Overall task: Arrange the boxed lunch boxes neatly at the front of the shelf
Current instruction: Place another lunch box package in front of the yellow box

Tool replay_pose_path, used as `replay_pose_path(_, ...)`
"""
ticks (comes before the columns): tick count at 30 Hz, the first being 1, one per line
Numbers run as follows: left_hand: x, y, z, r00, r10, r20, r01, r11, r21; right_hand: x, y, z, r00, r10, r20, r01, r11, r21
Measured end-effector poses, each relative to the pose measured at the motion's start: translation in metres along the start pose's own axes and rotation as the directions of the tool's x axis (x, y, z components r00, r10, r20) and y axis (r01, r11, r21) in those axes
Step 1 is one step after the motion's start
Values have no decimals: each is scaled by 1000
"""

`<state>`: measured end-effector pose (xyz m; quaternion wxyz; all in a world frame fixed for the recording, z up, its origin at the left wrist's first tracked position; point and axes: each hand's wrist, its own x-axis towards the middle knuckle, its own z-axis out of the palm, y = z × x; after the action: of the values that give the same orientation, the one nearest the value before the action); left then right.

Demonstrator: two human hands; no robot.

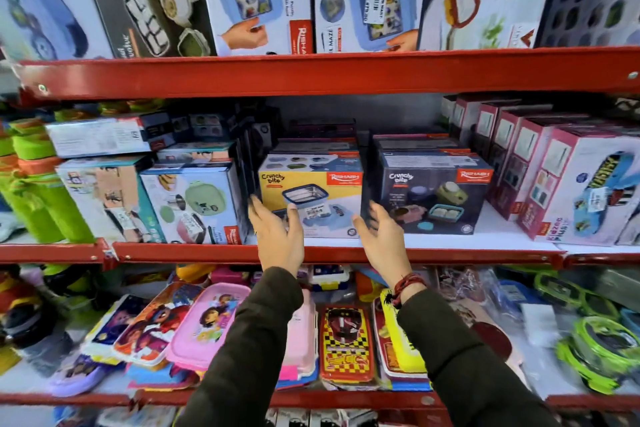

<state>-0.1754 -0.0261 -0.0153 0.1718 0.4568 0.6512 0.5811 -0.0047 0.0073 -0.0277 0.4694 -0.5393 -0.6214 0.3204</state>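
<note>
- The yellow Crunchy Bite box (310, 196) stands on the middle shelf (450, 255), close to the red front lip, with a stack of like boxes behind it.
- The left hand (277, 236) lies against the box's lower left front corner, fingers (258, 210) spread and pointing up; the thumb rests on the front face. It grips nothing.
- The right hand (382, 239) hovers by the box's right edge, in the gap before the dark Crunchy Bite box (431, 192), fingers loosely spread and curled, holding nothing. Whether it touches either box cannot be told.
- Risk: a push from one hand only would likely skew the yellow box, leaving its face angled to the lip instead of flush.
- Risk: drawing it too far forward could tip it over the lip onto the loose lunch boxes (207, 326) on the shelf below.
- Risk: the right hand sits in a narrow gap, so a careless sweep may nudge the dark box out of line.
- Risk: the green-lid box (188, 208) stands just beside on the left; squeezing sideways could shove it.
</note>
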Motion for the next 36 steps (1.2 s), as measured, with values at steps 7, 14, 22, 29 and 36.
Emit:
replay_pose_path(7,1,-12,-28,991,51,121,-46,998,-49,-11,-1,-2,1000,-4,-17,4,1000,-4)
replay_pose_path(14,9,-23,-59,927,252,277,-250,967,-45,-26,1,-16,978,-204,-51,204,979,4)
replay_pose_path(22,9,-18,-78,935,270,231,-206,941,-270,-35,-20,-30,941,-278,-191,295,953,69)
replay_pose_path(29,6,-9,-83,916,306,259,-205,913,-352,-36,-41,-31,958,-224,-178,270,913,307)
replay_pose_path(36,23,-6,-70,934,298,199,-270,950,-156,-14,-33,-18,964,-239,-114,251,961,115)
